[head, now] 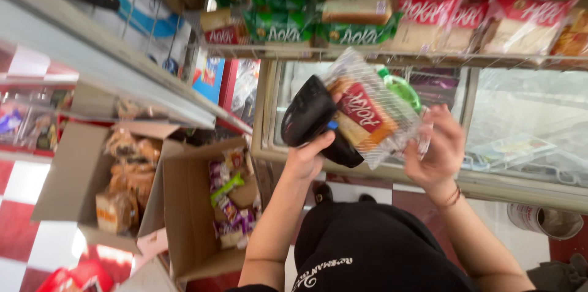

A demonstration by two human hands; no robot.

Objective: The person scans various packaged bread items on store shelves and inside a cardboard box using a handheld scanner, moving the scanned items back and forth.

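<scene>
There is one view only, from a camera worn on the person's head, so no second view shares any of the scene. It looks down and forward at close range over the raised left hand (304,158) and right hand (436,148), with the wire shelf (392,54) of bagged bread above them and open cardboard boxes (184,200) on the floor below. The frame seems tilted and is blurred toward its edges, so the exact angle is hard to tell.

Bright, even indoor light; glare on glass counter (527,114); motion blur throughout; edges stretched, soft focus.
</scene>
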